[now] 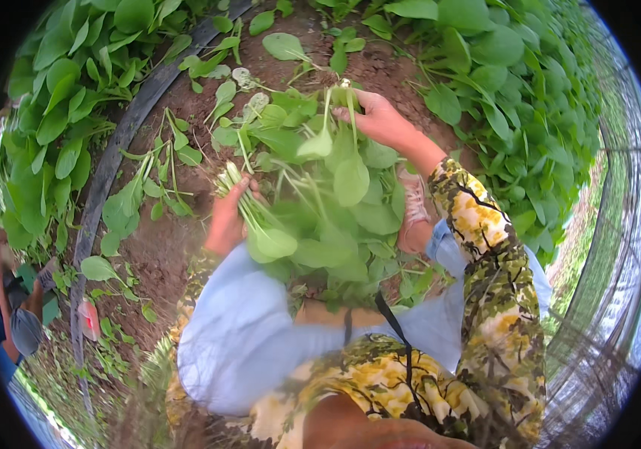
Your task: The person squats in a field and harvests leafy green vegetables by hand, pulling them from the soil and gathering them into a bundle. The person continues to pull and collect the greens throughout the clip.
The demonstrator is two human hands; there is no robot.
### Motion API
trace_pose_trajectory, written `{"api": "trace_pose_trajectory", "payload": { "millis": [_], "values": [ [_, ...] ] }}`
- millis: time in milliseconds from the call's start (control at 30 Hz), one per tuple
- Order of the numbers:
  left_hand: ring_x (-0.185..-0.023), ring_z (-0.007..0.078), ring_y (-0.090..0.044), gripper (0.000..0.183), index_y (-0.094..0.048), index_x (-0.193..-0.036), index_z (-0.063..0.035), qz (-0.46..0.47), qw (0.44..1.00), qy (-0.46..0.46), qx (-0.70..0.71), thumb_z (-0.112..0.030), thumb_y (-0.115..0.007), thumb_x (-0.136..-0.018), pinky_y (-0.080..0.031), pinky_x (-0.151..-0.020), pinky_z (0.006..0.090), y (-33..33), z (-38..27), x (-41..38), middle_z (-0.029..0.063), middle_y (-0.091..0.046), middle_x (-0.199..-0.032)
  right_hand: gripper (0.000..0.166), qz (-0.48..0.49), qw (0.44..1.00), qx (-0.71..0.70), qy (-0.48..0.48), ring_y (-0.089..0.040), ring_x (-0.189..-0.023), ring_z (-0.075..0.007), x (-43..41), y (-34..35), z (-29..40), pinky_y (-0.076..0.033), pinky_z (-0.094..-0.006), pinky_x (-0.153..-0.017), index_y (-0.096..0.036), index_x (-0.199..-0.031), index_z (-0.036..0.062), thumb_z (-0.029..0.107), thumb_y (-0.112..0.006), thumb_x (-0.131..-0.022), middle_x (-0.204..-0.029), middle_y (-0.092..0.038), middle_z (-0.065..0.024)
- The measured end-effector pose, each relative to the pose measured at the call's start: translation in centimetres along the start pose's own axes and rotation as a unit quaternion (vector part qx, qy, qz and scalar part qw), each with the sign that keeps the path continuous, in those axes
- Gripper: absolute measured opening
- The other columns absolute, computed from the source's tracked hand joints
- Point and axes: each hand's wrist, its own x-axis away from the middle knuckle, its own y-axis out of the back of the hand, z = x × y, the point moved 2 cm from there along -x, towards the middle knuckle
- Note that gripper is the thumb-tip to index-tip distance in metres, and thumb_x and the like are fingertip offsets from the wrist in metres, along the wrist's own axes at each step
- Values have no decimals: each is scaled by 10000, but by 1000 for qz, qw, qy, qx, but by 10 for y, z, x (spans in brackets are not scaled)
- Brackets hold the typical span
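Observation:
My left hand [235,207] is closed around a bunch of leafy green plants [273,240], their pale stem ends gathered at the fist and their leaves spreading over my lap. Farther forward, my right hand [379,118] grips another leafy plant [349,177] near its whitish base, with the leaves hanging down. The leaves below are partly blurred, so I cannot tell where the held bunch ends. Loose cut greens [129,202] lie on the brown soil [166,247] left of my left hand.
Dense rows of leafy plants grow on the left [54,118] and right [506,84]. A black irrigation hose [104,168] curves along the left row. A red-and-white item [89,320] lies beside it. Another person [3,292] is at the far left. Netting [618,236] stands right.

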Motion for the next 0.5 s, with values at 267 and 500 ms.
{"api": "trace_pose_trajectory", "payload": {
  "millis": [267,500],
  "values": [
    [-719,118,-562,144,-543,-994,-33,60,937,-81,-335,-83,-554,-859,-482,-654,258,-93,-34,41,56,-620,-848,346,-55,994,-94,31,-554,-855,-95,80,21,16,-453,-273,-785,-548,-1189,36,199,-583,-885,-963,-628,-35],
    [-702,83,-544,163,-570,-988,-16,131,804,-131,-566,-103,-556,-850,-464,-620,227,-182,-43,85,48,-623,-904,365,-111,976,-157,105,-559,-887,-100,140,17,18,-457,-282,-803,-508,-1215,56,231,-564,-900,-968,-610,-22]
  ]
}}
